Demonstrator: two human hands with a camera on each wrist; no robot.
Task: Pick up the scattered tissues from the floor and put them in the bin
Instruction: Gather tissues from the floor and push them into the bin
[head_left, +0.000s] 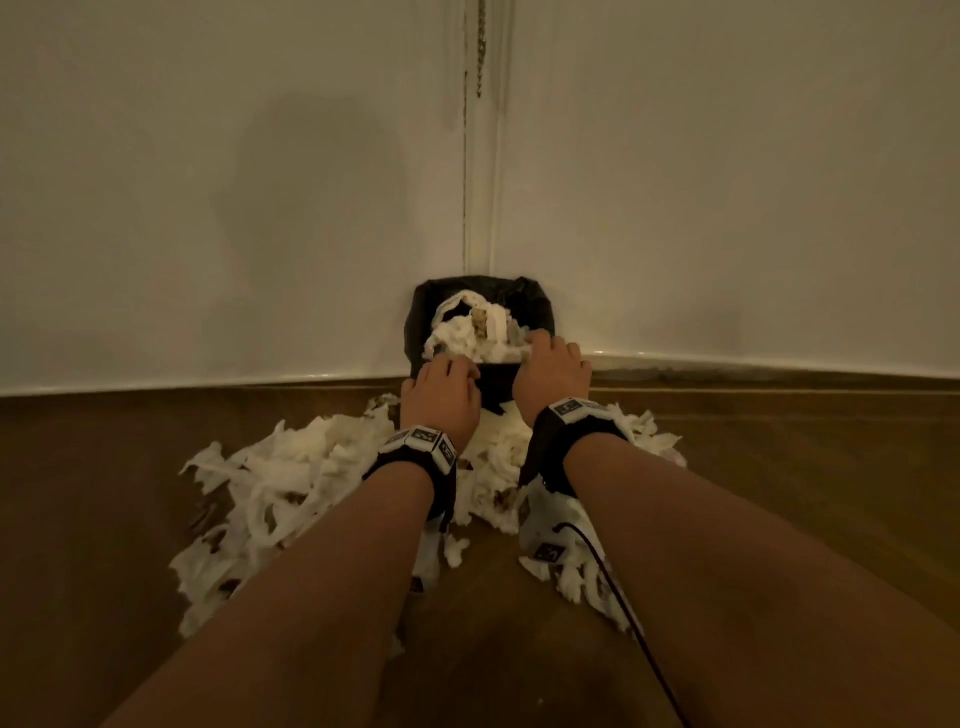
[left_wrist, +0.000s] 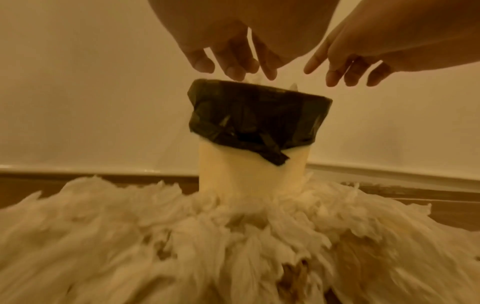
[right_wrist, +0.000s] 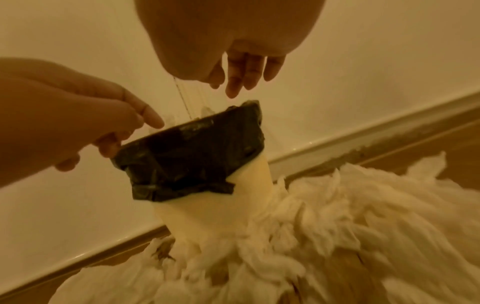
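A small cream bin (head_left: 493, 387) with a black liner (left_wrist: 257, 115) stands in the wall corner, heaped with white tissues (head_left: 467, 335). Both my hands hover over its near rim, fingers straight and pointing down, holding nothing. My left hand (head_left: 449, 376) is at the rim's left side, its fingertips (left_wrist: 233, 72) just above the liner edge. My right hand (head_left: 548, 353) is at the right side, fingers (right_wrist: 244, 80) a little above the opening. A big pile of torn, partly stained tissues (head_left: 291, 483) covers the floor in front of the bin and around its base (left_wrist: 182, 236).
Two white walls meet behind the bin, with a pale skirting board (head_left: 208, 382) along the brown wooden floor (head_left: 805, 493). More tissue scraps (head_left: 576, 571) lie under my right forearm, and a dark cable (head_left: 623, 613) trails from the right wristband.
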